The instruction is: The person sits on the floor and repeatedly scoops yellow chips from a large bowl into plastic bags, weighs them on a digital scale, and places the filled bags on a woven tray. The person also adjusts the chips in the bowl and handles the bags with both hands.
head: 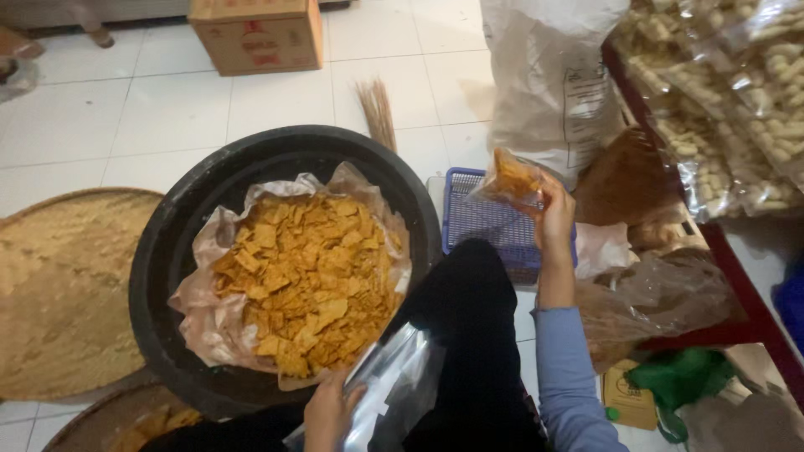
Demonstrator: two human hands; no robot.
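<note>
A wide black basin [180,226] on the floor holds a clear plastic liner heaped with orange square crackers [306,280]. My right hand [554,216] is raised over a blue plastic basket [481,222], gripping a small clear bag of orange crackers [512,178] by its top. My left hand [331,410] is low at the frame's bottom edge, holding a bundle of empty clear plastic bags [402,381] beside the basin. My dark-clad knee [469,310] lies between the two hands.
A woven bamboo tray [59,293] lies left of the basin, another at the bottom left. A cardboard box [260,33] stands at the back. A large white sack [548,84], bags of pale snacks [737,100] and a red shelf edge crowd the right.
</note>
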